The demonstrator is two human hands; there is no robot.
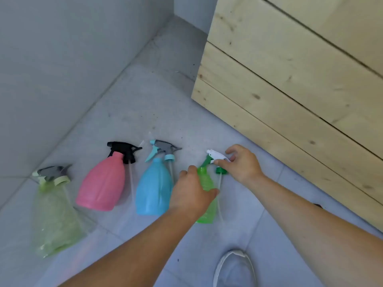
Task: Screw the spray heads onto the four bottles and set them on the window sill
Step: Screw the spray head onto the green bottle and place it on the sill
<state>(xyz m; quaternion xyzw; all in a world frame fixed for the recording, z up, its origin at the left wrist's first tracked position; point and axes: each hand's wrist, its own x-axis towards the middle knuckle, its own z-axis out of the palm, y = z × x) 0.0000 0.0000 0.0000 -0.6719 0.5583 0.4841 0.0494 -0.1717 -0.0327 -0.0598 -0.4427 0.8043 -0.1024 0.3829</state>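
Floor: pale grey tiled floor [132,104] with thin grout lines, dark specks scattered on it. Plain grey wall [51,59] along the left, meeting the floor at a diagonal. Light knotty pine plank cabinet [290,90] on the right, dark gaps between planks.

Four plastic bottles lie on their sides in a row on the tiles, none with head screwed on:
- translucent pale-green bottle [55,216], crinkled look, far left; grey and pale-green spray head [51,175] lying at its neck
- opaque pink teardrop bottle [102,183], smooth; black spray head [124,151] at its neck
- opaque sky-blue teardrop bottle [153,187]; grey and light-blue spray head [163,150] beside its neck
- translucent bright-green slim bottle [205,183], far right; white and dark-green spray head [215,160] at its neck, clear dip tube alongside

Left hand [192,195] wrapped over the bright-green bottle's body, gripping it against the floor. Right hand [242,164] pinching the white and dark-green spray head with thumb and fingers.

White shoe toe [234,268] at bottom edge.
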